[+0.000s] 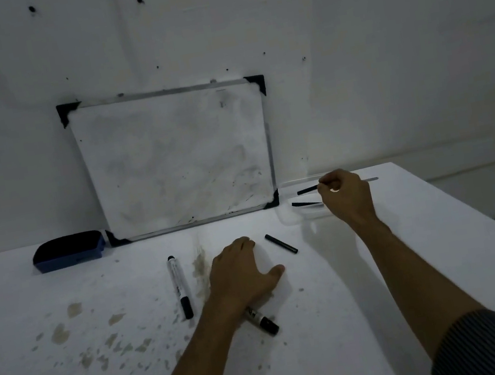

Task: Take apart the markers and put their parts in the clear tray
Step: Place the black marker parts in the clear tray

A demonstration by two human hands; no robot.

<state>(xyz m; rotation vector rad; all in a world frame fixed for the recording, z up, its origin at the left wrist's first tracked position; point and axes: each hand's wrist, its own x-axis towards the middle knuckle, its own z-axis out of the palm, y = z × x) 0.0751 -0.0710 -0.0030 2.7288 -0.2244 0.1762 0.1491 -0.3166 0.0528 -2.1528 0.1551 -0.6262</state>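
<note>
White walls with small dark holes stand behind a white stained table [301, 358], and a small whiteboard with black plastic corners [174, 158] leans against the wall, beside a dark blue felt eraser [68, 251].

At the far right of the table lies the shallow clear plastic tray [290, 217], hard to see because it is transparent. The right hand [344, 195] hangs over this tray with the fingers closed around a thin black stick-like marker part [307, 190], which points to the left, over the tray. I judge that the hand holds it low so the piece can drop inside and not roll away. Another thin black marker part [306, 203] lies already in the tray, just below the held one.

The left hand [242, 273] rests flat on the table with the fingers spread and relaxed, grasping nothing; under its wrist lies a white marker with a black cap [261, 319], maybe kept there so it stays in reach. A second white marker with black ends [180, 287] lies to the left, untouched, and a short black cylinder piece [281, 243] lies on the table between the hands, not yet in the tray. Much of the task remains.
</note>
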